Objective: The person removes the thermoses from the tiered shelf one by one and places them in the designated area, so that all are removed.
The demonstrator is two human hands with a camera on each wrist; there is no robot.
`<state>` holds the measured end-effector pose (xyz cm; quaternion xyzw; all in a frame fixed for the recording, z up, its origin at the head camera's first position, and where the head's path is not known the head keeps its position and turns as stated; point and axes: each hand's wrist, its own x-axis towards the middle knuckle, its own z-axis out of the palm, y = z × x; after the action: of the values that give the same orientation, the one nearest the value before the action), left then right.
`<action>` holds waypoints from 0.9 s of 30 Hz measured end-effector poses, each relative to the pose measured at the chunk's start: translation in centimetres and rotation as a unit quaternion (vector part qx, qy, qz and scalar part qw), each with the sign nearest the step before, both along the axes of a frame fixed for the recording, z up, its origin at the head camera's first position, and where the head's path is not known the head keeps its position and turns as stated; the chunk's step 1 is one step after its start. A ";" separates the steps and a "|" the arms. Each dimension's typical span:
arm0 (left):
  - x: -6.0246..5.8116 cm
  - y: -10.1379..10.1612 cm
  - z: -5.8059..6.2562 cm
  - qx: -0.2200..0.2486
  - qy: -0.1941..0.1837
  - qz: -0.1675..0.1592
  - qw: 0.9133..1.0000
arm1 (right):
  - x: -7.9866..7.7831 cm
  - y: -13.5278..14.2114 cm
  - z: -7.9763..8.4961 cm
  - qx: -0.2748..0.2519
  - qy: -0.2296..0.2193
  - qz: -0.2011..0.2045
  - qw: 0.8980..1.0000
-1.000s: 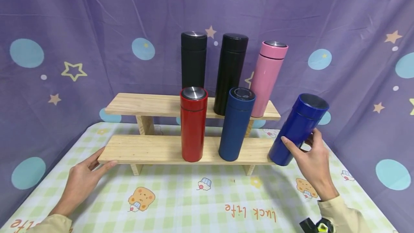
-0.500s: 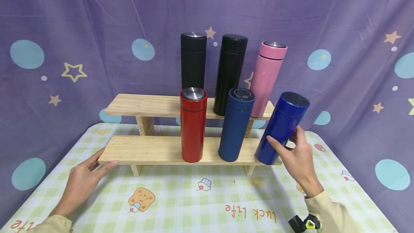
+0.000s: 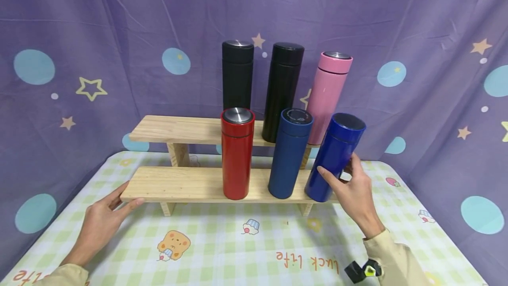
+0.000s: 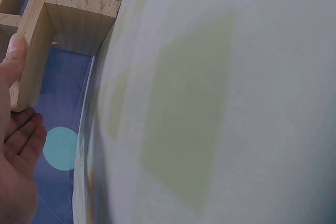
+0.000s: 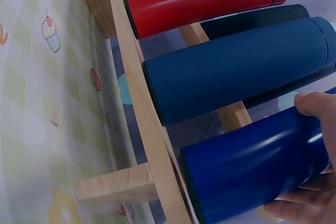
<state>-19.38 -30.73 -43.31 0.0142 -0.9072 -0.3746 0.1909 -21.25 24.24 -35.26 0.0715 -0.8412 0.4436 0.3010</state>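
Note:
My right hand (image 3: 353, 191) grips a glossy royal-blue thermos bottle (image 3: 335, 158), thumb on the near side and fingers behind. Its base is at the right end of the lower step of a two-tier wooden shelf (image 3: 178, 184); in the right wrist view the bottle (image 5: 257, 161) stands against that board. A matte blue thermos (image 3: 291, 153) and a red thermos (image 3: 238, 153) are upright to its left. My left hand (image 3: 101, 220) holds the lower board's left end, thumb on top; in the left wrist view its fingers (image 4: 23, 140) lie under the board.
On the upper step stand two black thermoses, one at left (image 3: 237, 74) and one in the middle (image 3: 282, 92), and a pink thermos (image 3: 329, 96) at right. A checked tablecloth (image 3: 214, 250) covers the table. A purple patterned curtain (image 3: 131, 21) hangs behind.
My right hand has moved left with the royal-blue thermos, from beyond the lower board's right end to over it, closer to the matte blue one. The left hand stays put.

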 end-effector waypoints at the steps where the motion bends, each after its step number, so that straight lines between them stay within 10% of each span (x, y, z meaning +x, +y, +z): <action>1: 0.0 0.0 0.0 0.000 0.000 0.000 1.000 | -0.1 0.0 0.0 0.003 -0.001 -0.001 1.000; 27: 0.1 -0.1 0.5 -0.012 -0.042 -0.005 0.999 | 0.0 1.2 -1.3 0.024 -0.035 0.074 0.996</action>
<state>-19.27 -30.83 -42.81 0.0233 -0.9189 -0.3638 0.1508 -21.21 25.45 -36.57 0.1256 -0.8538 0.4466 0.2362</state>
